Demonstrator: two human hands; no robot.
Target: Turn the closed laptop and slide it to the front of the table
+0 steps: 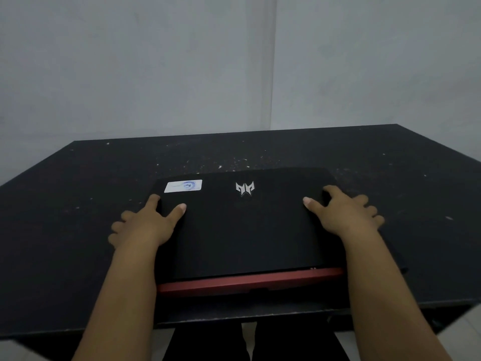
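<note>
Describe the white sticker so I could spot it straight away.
Start at the dark table; a closed black laptop lies near its front edge. The white sticker is on the lid's far left corner, just beyond the left hand. Unlike the silver logo mid-lid, it is a pale rectangle with a bluish mark.

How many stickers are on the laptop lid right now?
1. A white sticker sits at the lid's far left corner, just beyond the left hand. The silver logo is an emblem, not a sticker. The hands and forearms may hide others.
</note>
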